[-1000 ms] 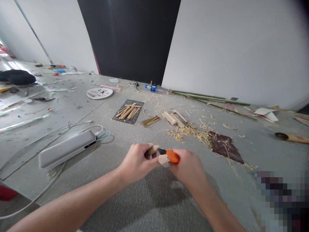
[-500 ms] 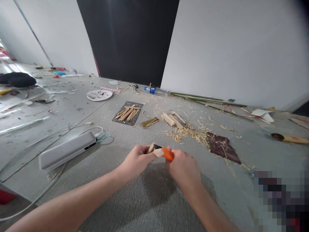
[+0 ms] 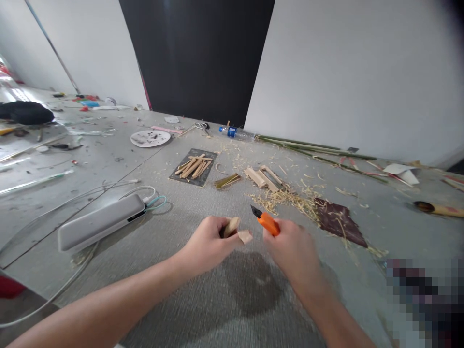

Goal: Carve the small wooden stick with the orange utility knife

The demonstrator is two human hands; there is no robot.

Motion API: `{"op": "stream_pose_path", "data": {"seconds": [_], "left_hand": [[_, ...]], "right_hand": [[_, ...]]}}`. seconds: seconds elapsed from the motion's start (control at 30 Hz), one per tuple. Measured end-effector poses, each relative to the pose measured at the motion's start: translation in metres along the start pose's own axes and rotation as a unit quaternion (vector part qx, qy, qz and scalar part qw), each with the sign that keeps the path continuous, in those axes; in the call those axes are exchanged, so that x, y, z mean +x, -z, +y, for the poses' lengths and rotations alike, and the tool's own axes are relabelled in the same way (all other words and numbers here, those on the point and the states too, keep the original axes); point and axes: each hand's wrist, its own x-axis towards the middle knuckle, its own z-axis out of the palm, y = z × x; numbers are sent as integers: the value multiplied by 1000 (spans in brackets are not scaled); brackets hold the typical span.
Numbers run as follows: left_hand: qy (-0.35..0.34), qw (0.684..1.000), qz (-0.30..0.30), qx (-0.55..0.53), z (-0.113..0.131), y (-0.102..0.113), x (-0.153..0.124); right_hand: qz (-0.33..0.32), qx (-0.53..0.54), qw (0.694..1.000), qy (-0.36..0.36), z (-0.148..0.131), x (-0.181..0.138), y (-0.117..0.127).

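My left hand (image 3: 206, 245) is closed around a short piece of bamboo (image 3: 232, 226), its pale cut end poking out past the fingers. A pale tan bit (image 3: 245, 236) shows at the thumb tip; whether it is a bandage or part of the piece I cannot tell. My right hand (image 3: 292, 246) grips an orange utility knife (image 3: 268, 224), its dark blade pointing up and left. Blade and bamboo are apart, with a small gap between the hands. Both hands are above the grey floor (image 3: 203, 299).
Ahead lie split sticks (image 3: 195, 166) on a dark sheet, a green bamboo strip (image 3: 227, 181), more pale pieces (image 3: 266, 178) and curly shavings (image 3: 279, 198). A brown sheet (image 3: 340, 223) is at right, a grey power bank (image 3: 101, 222) with cables at left. Long green stalks (image 3: 308, 147) lie along the wall.
My right hand has drawn the knife back to the right, off the bamboo piece, so its blade now shows. My left hand stays nearly in place with its piece.
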Motion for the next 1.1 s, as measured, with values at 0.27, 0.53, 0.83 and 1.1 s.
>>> {"op": "stream_pose_path", "data": {"seconds": [0.27,0.53,0.83,1.1], "left_hand": [[9,999,-21,-28,2,0,0],[0,999,-18,-26,0,1,1],[-22,1000,-12,-3,-5,0,0],[-19,1000,0,-23,-5,-7,-3]], "right_hand": [[-13,53,995,83,-5,-5,-4],[-31,48,989,135,-5,-4,-4],[-22,15,989,147,-4,-5,-5],[3,-32,995,95,-7,-8,-9]]}}
